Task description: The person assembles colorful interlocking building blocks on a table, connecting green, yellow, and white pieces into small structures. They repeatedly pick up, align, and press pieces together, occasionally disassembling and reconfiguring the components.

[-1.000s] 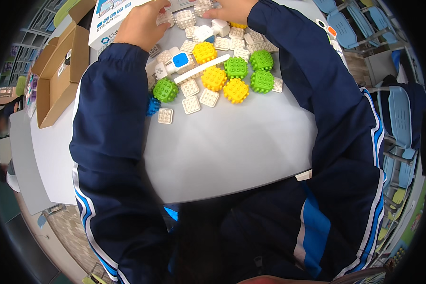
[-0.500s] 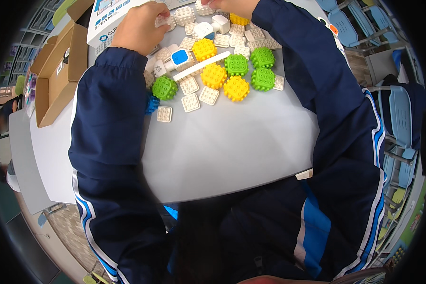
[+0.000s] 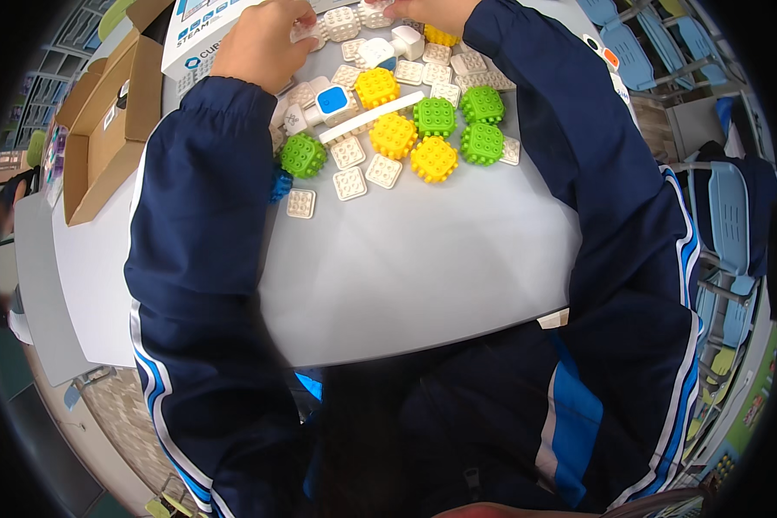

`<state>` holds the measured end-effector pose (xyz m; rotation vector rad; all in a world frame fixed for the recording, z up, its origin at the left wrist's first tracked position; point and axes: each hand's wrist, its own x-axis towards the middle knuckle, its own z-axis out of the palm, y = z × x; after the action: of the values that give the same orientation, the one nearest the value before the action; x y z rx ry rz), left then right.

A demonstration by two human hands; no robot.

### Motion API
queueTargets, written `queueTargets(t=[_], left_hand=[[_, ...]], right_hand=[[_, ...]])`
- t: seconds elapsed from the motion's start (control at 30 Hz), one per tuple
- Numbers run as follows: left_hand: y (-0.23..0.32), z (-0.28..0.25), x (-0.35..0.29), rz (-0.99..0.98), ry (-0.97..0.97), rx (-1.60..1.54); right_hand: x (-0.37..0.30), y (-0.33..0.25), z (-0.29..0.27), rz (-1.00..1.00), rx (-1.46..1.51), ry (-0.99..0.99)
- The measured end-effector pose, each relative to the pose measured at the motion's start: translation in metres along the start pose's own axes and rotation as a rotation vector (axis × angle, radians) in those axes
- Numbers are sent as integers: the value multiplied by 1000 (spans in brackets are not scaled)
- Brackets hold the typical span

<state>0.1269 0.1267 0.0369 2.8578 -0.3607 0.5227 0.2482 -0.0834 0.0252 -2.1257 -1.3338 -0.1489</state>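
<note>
At the far side of the table, my left hand (image 3: 263,45) is closed, with thumb and fingers pinched on a white studded block partly hidden under them. My right hand (image 3: 436,10), cut off by the top edge, has its fingertips on another white studded block (image 3: 373,14). A third white block (image 3: 342,24) lies between the hands. Below them are a white connector piece (image 3: 406,41), a white module with a blue square face (image 3: 331,100), a long white bar (image 3: 371,117), yellow blocks (image 3: 394,135), green blocks (image 3: 435,116) and flat white studded plates (image 3: 350,183).
A blue block (image 3: 281,185) sits partly behind my left sleeve. An open cardboard box (image 3: 104,164) and a white printed box (image 3: 200,43) stand at the left. The grey table (image 3: 414,268) ends near my lap. Blue chairs (image 3: 729,216) stand to the right.
The whole picture has shifted slightly. Both hands stay at the white blocks with almost the same grip; the loose blocks and plates lie as before.
</note>
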Motion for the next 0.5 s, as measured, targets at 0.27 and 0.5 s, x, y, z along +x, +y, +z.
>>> queueTargets(t=[0.27, 0.5], left_hand=[[-6, 4, -1, 43, 24, -26], [-9, 7, 5, 28, 35, 12]], right_hand=[[1, 5, -3, -111, -73, -24], [6, -3, 7, -39, -137, 11]])
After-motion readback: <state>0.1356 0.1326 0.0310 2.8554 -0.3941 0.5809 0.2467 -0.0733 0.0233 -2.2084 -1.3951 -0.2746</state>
